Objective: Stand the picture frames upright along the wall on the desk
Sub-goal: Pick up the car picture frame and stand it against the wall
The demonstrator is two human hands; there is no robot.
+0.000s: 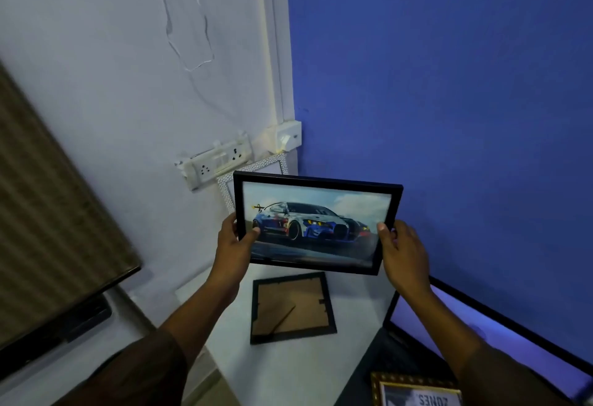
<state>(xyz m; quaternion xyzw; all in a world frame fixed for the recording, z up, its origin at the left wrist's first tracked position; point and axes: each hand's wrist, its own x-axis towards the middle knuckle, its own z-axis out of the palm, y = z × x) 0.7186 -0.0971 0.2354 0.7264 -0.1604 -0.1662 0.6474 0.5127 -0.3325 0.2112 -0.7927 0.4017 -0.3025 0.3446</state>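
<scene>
Head view, looking down past two forearms: car picture frame (317, 222) held up in the air over the desk (288, 373), gripped at both short ends, well clear of the surface. Left hand (232, 245) closed on the left edge, thumb laid on the glass front, remaining fingers hidden behind. Right hand (404, 251) closed on the right edge the same way, thumb on the glass near the lower corner, other fingers out of sight at the back. Probably light and stiff, judging by the thin black moulding, yet fragile: glazed front, slick under a thumb, liable to smear or crack if knocked on the wall. Best held by the moulding at the two sides, as now, not by the glass; lower edge to go down first, then lean back. Below the fingers, flat on the desk, a second frame (292, 307) face down, brown backing and stand strut showing; strut likely flimsy, so better lifted by the rim. Beyond the fingertips, a white patterned frame (224, 187) already upright against the wall under the socket strip (215, 165). Near the right wrist, a gold-edged frame (417, 389) lying flat.
</scene>
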